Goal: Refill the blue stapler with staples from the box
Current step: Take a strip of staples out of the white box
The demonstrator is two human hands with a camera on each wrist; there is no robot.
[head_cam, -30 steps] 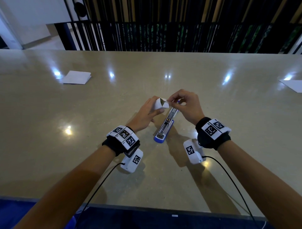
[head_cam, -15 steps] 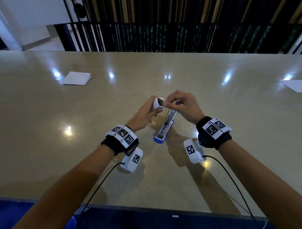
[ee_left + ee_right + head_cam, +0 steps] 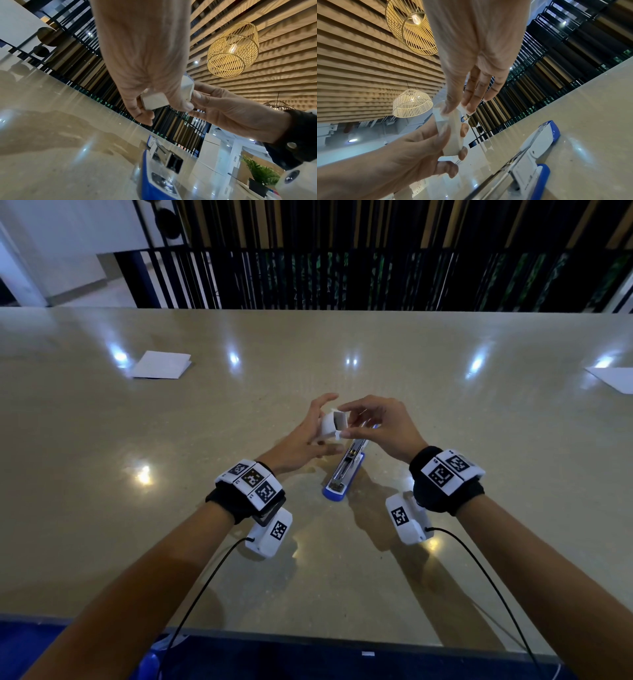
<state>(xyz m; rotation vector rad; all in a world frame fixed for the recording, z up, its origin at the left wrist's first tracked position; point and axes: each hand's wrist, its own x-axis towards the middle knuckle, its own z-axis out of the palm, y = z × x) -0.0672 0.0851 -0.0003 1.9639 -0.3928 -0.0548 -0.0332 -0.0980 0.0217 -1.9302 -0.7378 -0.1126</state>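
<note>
While your left hand [image 3: 303, 436] grips the box [image 3: 331, 424] with its open end turned toward your right hand [image 3: 380, 422], you keep the mouth within reach of the right fingertips [image 3: 453, 108], which pinch at its flap or rim; no staples show, so I cannot tell whether you have any yet. Just below both sets of fingers, the stapler [image 3: 346, 470] lies opened flat on the table [image 3: 479, 440], its empty-looking channel facing up, presumably ready for loading. Well beyond your fingers lie two papers [image 3: 161, 365], clear of the work. Nothing stands between box and stapler.
</note>
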